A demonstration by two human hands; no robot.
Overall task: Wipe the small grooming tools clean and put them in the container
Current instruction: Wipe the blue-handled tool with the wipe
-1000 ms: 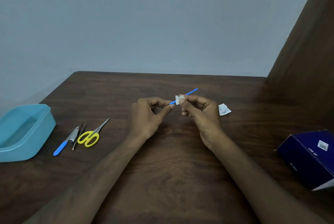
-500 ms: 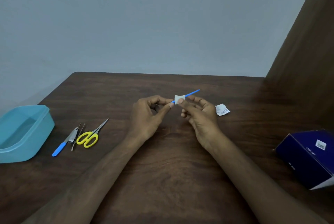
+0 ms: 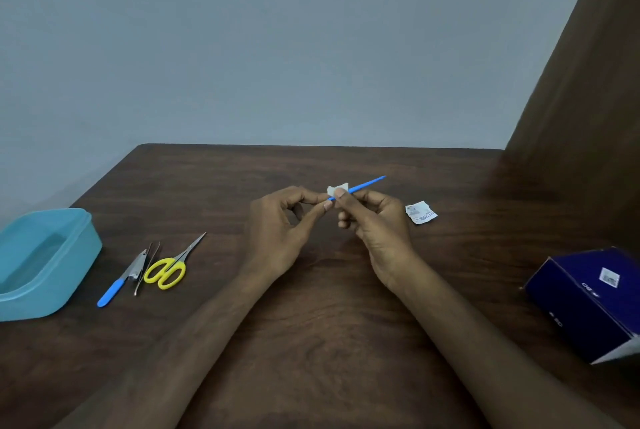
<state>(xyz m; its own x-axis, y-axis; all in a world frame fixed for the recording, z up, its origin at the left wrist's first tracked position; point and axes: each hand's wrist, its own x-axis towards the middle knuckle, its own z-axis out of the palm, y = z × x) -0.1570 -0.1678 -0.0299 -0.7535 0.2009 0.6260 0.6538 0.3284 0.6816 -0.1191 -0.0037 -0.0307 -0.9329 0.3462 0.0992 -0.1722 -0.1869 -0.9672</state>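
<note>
Head view: the left hand (image 3: 277,234) is pinching the near end of a thin blue tool (image 3: 367,184), that end lying hidden under the fingertips. The right hand (image 3: 374,220) is pinching a small white wipe (image 3: 336,189) around the shaft above the table (image 3: 311,324). The blue container (image 3: 45,262) is sitting at far left, cut off by the frame; a nail clipper (image 3: 121,276), tweezers (image 3: 147,267) and yellow scissors (image 3: 169,271) are lying just beside it.
</note>
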